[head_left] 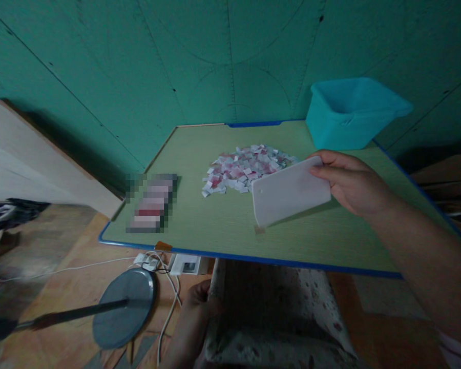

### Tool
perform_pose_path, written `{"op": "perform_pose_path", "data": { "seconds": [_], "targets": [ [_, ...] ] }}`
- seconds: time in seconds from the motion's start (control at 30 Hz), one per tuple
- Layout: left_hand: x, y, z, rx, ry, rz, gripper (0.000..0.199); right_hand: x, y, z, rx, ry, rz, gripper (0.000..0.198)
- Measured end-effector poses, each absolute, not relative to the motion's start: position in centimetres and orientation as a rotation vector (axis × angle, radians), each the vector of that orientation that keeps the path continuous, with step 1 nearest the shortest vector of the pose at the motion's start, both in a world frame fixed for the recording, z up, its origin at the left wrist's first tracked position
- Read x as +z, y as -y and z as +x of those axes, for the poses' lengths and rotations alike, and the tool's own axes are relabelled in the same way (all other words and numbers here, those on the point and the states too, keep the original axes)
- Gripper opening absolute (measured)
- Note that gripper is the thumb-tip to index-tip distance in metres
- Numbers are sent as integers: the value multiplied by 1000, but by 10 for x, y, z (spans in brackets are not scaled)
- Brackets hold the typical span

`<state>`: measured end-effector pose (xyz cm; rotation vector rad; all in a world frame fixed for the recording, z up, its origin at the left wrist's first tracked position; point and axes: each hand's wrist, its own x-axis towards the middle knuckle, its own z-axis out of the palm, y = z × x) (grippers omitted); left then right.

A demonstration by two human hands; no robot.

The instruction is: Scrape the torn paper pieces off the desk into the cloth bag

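Patterned fabric [276,351] lay nearest, below the surface [211,225]; left hand [197,305] at its left edge, closure could not be told. Right hand [348,182] had its grip closed on the right end of a white plastic board [292,192], just near of the paper scraps [249,166]. Judged: heaping mostly done, near-left strays left; turquoise bin [349,125] stood far right.
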<state>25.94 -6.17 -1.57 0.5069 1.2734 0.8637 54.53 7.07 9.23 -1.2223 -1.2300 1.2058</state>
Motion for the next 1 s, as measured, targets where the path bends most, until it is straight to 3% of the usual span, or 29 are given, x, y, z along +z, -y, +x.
{"op": "perform_pose_path", "data": {
  "seconds": [0.23, 0.7, 1.0],
  "targets": [
    [-11, 63, 260, 849, -1234, 518, 24, 95, -63, 540, 1434, 1325, -1215, 9],
    [-7, 60, 260, 846, -1264, 488, 26, 94, -62, 537, 1383, 1359, -1205, 11],
    [-5, 58, 261, 881, -1252, 509, 12, 98, -57, 536, 1457, 1551, -1219, 10]
  ]
}}
